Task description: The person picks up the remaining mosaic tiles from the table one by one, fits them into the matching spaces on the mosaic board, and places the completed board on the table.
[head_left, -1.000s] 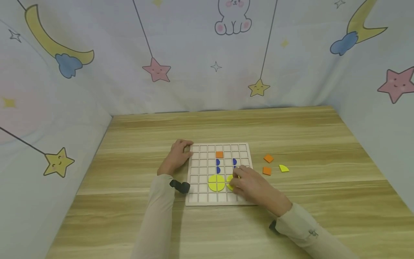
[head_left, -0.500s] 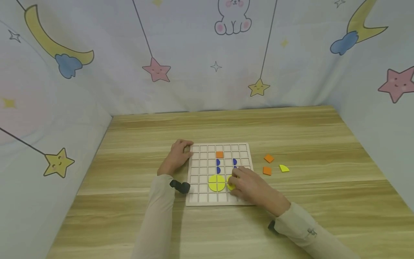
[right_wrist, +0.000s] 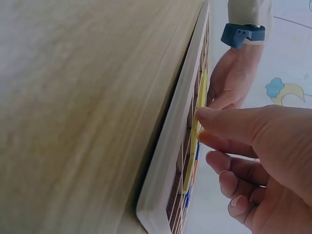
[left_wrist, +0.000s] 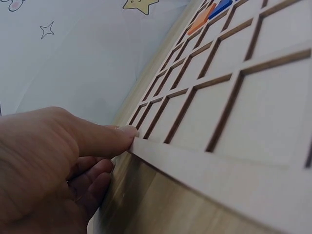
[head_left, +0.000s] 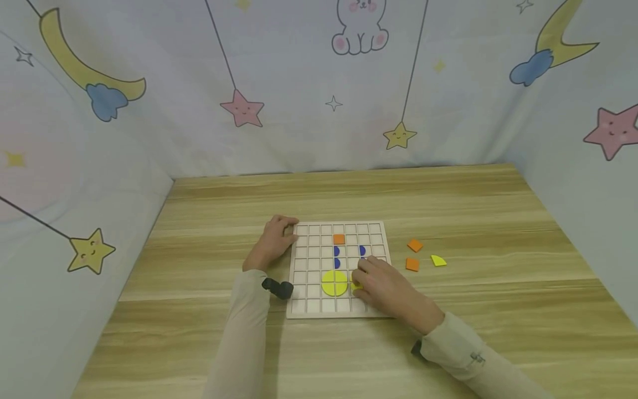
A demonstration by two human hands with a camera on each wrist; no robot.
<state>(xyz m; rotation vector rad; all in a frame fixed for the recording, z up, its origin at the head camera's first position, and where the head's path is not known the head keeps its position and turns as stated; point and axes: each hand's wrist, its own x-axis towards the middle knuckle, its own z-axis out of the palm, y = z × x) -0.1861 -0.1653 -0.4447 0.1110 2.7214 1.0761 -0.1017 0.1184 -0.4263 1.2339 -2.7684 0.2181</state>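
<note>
A pale wooden grid board (head_left: 304,305) lies on the table. My left hand (head_left: 271,241) holds its far left corner; in the left wrist view the thumb (left_wrist: 109,139) lies on the rim, with the other fingers bent beside the edge. My right hand (head_left: 386,285) is low over the board's right part, thumb and forefinger together at a yellow quarter-circle tile (head_left: 355,285), mostly hidden by the fingers. Left of it, several yellow tiles form a full circle (head_left: 329,277). Farther up the board sit an orange square tile (head_left: 339,239) and several blue half-circle tiles (head_left: 336,251).
Right of the board lie two loose orange square tiles, one farther (head_left: 415,245) and one nearer (head_left: 412,265), plus a loose yellow quarter-circle tile (head_left: 438,260). The wood-grain table (head_left: 224,205) ends at a patterned cloth backdrop (head_left: 299,144) behind and at both sides.
My right hand has shifted slightly left over the yellow tiles, its fingers drawing closer together. The left hand stays at the board's corner, and the loose tiles have not moved.
</note>
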